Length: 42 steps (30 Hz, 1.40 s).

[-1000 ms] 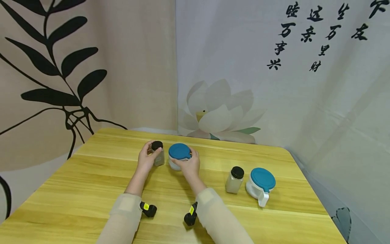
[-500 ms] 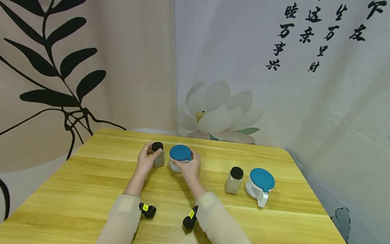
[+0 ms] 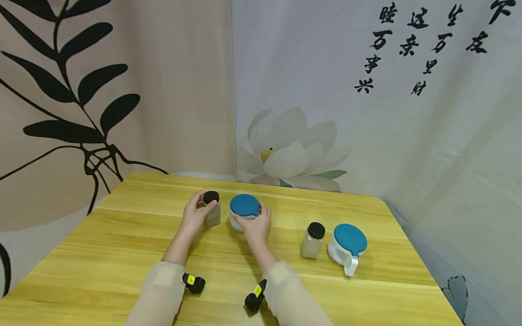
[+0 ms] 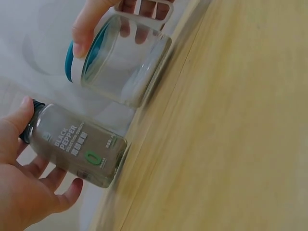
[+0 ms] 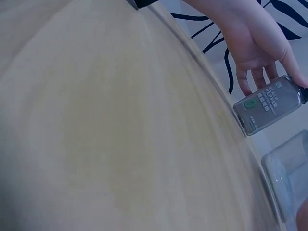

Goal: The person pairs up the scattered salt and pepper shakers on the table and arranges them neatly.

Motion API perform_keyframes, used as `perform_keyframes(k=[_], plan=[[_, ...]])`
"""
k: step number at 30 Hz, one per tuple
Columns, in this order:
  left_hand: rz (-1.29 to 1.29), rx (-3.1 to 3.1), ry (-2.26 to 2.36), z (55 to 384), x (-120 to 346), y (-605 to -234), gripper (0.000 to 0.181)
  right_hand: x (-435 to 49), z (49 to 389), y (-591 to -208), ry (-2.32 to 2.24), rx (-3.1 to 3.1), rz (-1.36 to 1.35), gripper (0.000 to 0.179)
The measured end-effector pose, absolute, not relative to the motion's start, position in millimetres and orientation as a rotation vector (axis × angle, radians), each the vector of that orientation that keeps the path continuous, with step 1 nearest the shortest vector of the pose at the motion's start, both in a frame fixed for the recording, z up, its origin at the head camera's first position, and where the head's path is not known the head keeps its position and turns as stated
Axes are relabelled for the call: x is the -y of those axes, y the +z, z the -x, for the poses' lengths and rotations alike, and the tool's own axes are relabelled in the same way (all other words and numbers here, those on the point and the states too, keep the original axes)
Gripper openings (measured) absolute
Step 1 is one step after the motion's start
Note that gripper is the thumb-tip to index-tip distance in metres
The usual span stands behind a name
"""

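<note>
My left hand (image 3: pixel 192 213) grips a black pepper bottle (image 3: pixel 213 216), thumb and fingers near its black cap. Its printed label faces the left wrist view, where the square glass bottle (image 4: pixel 79 144) stands upright with its base at the tabletop. To its right, my right hand (image 3: pixel 258 225) holds a glass jar (image 3: pixel 244 205) with a blue lid. The left wrist view shows this jar (image 4: pixel 122 62) as clear, with fingers at its white handle (image 4: pixel 163 12) and a fingertip beside the lid. A narrow gap separates bottle and jar. Only part of the jar (image 5: pixel 281 178) enters the right wrist view.
On the right of the wooden table (image 3: pixel 122 253) stand a second black-capped bottle (image 3: pixel 311 244) with pale contents and another blue-lidded jar (image 3: pixel 349 240), its white handle toward me. A fabric backdrop (image 3: pixel 183 113) hangs behind the far edge. Black wrist cameras (image 3: pixel 195 284) sit at both sleeves.
My right hand has shifted the blue-lidded jar slightly to the right, widening the gap to the pepper bottle. My left hand stays on the bottle almost unmoved. The head view has drifted slightly.
</note>
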<state>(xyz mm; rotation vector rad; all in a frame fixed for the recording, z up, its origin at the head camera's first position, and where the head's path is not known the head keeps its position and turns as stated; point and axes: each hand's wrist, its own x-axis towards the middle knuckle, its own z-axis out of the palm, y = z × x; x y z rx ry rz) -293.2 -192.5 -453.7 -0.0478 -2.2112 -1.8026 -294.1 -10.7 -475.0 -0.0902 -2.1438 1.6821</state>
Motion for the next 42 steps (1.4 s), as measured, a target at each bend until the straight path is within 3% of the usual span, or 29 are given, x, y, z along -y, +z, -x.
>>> perform_keyframes(k=[42], plan=[[0.205,2.263,-1.873,273,181,-432,0.053,0,261,-468,1.638,1.945,0.151,0.085]])
